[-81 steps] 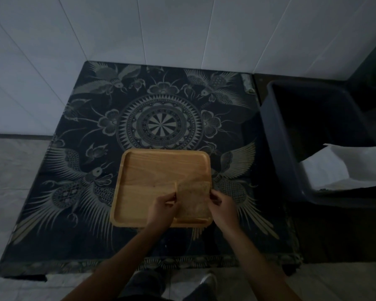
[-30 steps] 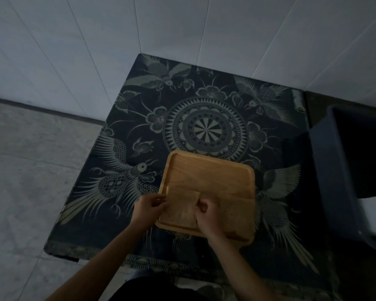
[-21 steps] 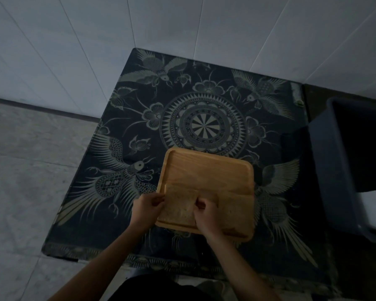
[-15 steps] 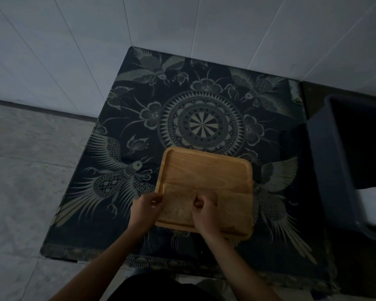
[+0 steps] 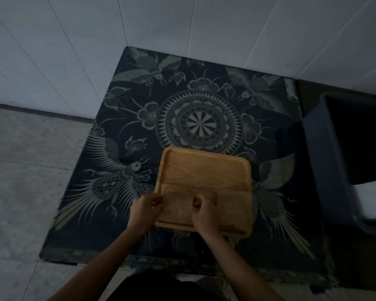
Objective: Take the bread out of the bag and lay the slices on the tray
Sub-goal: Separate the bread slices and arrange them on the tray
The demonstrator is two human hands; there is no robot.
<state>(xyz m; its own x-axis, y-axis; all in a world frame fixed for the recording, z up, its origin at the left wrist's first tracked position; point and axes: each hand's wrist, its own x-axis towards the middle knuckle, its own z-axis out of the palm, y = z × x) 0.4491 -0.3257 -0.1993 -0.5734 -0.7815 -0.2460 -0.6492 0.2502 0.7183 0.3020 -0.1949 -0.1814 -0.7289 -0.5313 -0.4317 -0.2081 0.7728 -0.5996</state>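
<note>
The wooden tray sat toward the 6 o'clock side of the counter, which was draped in a dark cloth printed with birds and a central medallion. Two slices filled the tray's 6 o'clock half: a right slice lay flat in the 4 o'clock corner, with nothing touching it, and a left slice lay in the 8 o'clock corner, just beside it, edges apparently meeting under the right hand. The left hand pinched the left slice's 9 o'clock edge between thumb and fingertips; the right hand pinched its 3 o'clock edge the same way, fingers curled nearly closed. Each grip was thus narrow and had hold of the same slice from opposite sides. Whether the slice was fully down or a little raised could not be told in the dim light. The slice spanned between the hands, so letting go meant each hand drawing outward along the 9-to-3 line. The tray's 12 o'clock half was bare, the likely place for further slices. The bag itself could not be made out; a dark bin stood at 3 o'clock, holding something pale
</note>
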